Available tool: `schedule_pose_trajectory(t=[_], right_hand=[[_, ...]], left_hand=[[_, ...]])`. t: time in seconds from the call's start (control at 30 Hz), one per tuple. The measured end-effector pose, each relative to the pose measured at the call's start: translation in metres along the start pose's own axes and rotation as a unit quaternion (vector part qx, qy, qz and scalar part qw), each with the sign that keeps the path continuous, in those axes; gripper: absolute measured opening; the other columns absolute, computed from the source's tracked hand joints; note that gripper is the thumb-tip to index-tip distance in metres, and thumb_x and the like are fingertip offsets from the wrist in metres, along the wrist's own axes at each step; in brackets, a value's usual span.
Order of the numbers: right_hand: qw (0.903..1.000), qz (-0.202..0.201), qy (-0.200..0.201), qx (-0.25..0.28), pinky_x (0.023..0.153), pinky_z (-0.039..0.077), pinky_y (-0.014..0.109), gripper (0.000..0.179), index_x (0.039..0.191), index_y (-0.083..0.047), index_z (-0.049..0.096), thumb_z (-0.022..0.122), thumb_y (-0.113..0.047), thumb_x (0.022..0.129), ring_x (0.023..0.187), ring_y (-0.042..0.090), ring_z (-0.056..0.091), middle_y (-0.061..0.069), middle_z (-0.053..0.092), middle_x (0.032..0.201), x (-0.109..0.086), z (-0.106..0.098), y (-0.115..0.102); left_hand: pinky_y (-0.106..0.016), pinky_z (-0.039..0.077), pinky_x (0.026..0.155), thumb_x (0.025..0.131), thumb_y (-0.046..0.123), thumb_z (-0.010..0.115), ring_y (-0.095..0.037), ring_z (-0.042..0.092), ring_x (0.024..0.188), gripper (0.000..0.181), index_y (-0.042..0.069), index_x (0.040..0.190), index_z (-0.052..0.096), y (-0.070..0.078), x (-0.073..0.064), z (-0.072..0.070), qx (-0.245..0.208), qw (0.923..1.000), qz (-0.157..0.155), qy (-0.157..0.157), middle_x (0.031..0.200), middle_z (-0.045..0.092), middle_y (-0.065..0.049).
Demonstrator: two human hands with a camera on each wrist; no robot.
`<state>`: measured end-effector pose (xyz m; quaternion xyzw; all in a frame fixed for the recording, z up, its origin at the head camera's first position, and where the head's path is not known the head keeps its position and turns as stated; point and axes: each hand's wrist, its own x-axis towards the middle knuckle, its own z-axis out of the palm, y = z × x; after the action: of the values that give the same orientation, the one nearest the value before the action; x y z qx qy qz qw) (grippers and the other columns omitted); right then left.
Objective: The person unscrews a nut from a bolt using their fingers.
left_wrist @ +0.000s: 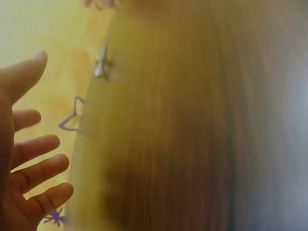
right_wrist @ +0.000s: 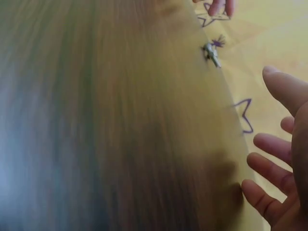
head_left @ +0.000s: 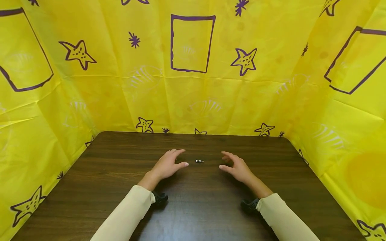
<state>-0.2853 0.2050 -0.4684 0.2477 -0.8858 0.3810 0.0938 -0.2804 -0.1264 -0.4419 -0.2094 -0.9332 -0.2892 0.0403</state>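
Observation:
On the dark wood table lies a small silvery bolt, with a wider part around its shank that resembles a wing nut. My left hand is held to the left of it, fingers spread and thumb apart, nothing in its grasp. To the right, a little farther off, my right hand faces it with loosely bent fingers, also holding nothing. Both wrist views show the bolt beyond the thumb, slightly blurred; the right wrist view has the bolt near the table's far edge.
The brown wood-grain table spreads under both arms. Yellow sheeting with purple starfish and frame drawings stands around its back and sides. Dark bands sit at both wrists below pale sleeves.

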Motion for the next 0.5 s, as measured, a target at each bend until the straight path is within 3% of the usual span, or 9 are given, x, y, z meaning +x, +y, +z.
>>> schedule_pose_trajectory(t=[0.17,0.3,0.5], right_hand=[[0.9998,0.01,0.003,0.015,0.079,0.049,0.046,0.061,0.137,-0.004,0.052,0.076,-0.028,0.086,0.098,0.027,0.063,0.01,0.068,0.11,0.005,0.009,-0.005],[0.9996,0.017,0.003,0.021,0.076,0.048,0.042,0.06,0.136,-0.004,0.053,0.077,-0.025,0.086,0.096,0.025,0.063,0.009,0.068,0.108,0.009,0.015,-0.011],[0.9994,0.024,-0.006,0.025,0.075,0.049,0.04,0.059,0.136,-0.003,0.054,0.077,-0.024,0.086,0.094,0.023,0.063,0.008,0.068,0.106,0.013,0.022,-0.017]], left_hand=[[-0.039,0.045,0.074,0.089,0.041,0.07,-0.016,0.052,0.077,0.057,0.01,0.135,0.057,0.009,0.009,0.009,-0.038,0.999,-0.01,0.022,0.11,0.062,-0.009],[-0.038,0.045,0.074,0.089,0.04,0.07,-0.015,0.052,0.077,0.053,0.01,0.132,0.06,0.015,0.014,0.015,-0.054,0.9982,-0.016,0.021,0.114,0.062,-0.009],[-0.043,0.046,0.081,0.092,0.04,0.066,-0.024,0.058,0.092,0.048,0.008,0.126,0.064,0.023,0.016,0.025,-0.065,0.9965,-0.041,0.033,0.111,0.063,-0.008]])
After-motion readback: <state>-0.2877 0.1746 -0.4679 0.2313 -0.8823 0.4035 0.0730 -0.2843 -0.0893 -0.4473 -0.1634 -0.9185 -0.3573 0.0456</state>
